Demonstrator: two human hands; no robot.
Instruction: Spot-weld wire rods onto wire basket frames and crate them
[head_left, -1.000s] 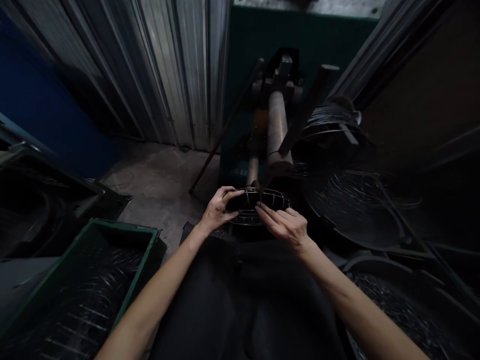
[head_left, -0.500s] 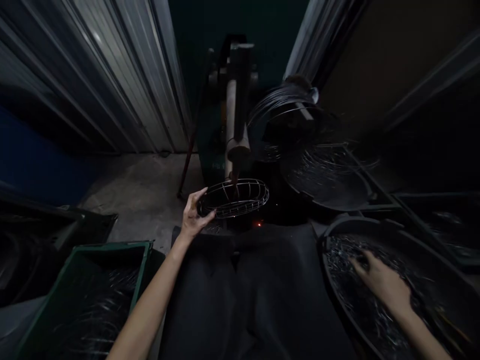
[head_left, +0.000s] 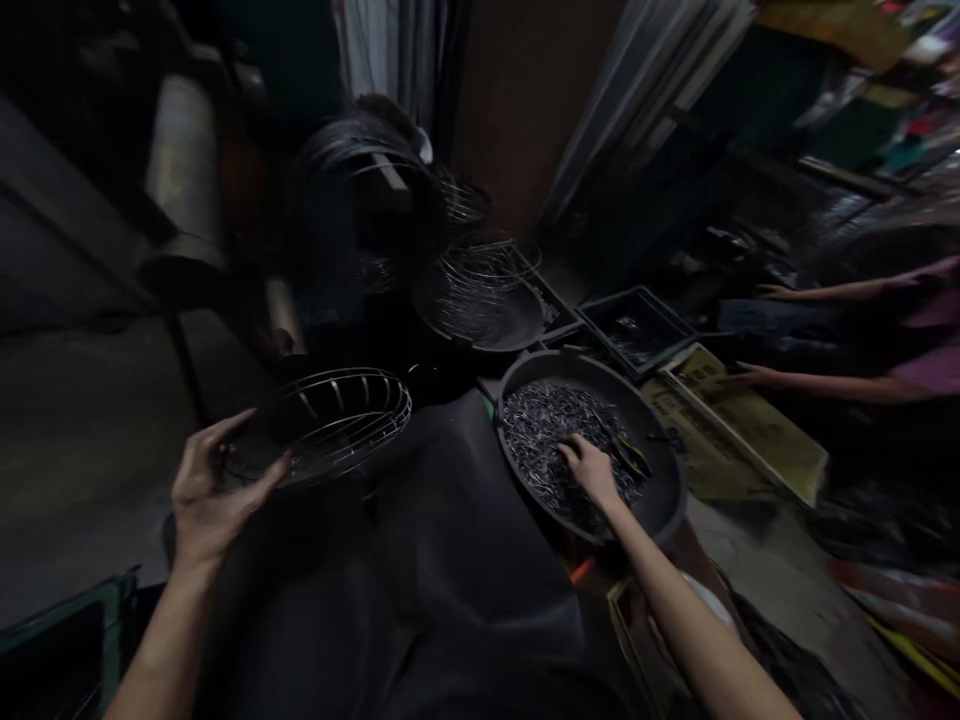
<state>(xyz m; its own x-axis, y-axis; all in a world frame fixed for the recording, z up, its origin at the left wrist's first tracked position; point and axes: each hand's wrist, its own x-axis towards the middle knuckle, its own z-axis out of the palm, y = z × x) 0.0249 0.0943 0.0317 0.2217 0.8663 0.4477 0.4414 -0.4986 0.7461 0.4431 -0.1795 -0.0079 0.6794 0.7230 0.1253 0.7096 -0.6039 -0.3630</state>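
Note:
My left hand [head_left: 214,495] grips the near-left edge of a shallow round wire cage [head_left: 356,452], thumb and fingers on either side of its rim. The cage is tilted above my dark apron [head_left: 465,520]. My right hand [head_left: 591,468] reaches into a round dark basin [head_left: 670,490], its fingers bent down among many short metal wire pieces [head_left: 534,425]. The fingertips are partly hidden, and what they pinch, if anything, is unclear. Yellow-handled pliers [head_left: 634,457] lie on the pieces just right of that hand.
A machine with a thick cylindrical arm [head_left: 184,170] stands left, beyond the cage. Behind the basin are a second pan [head_left: 517,325] with wire rings and a crate [head_left: 637,320]. A cardboard box [head_left: 742,420] sits right, near another person's arms [head_left: 840,385]. A green crate [head_left: 112,625] is lower left.
The view has swung right, bringing the other person and the box into sight. The cage has come away from the machine's arm, still in my left hand. My right hand stays in the basin.

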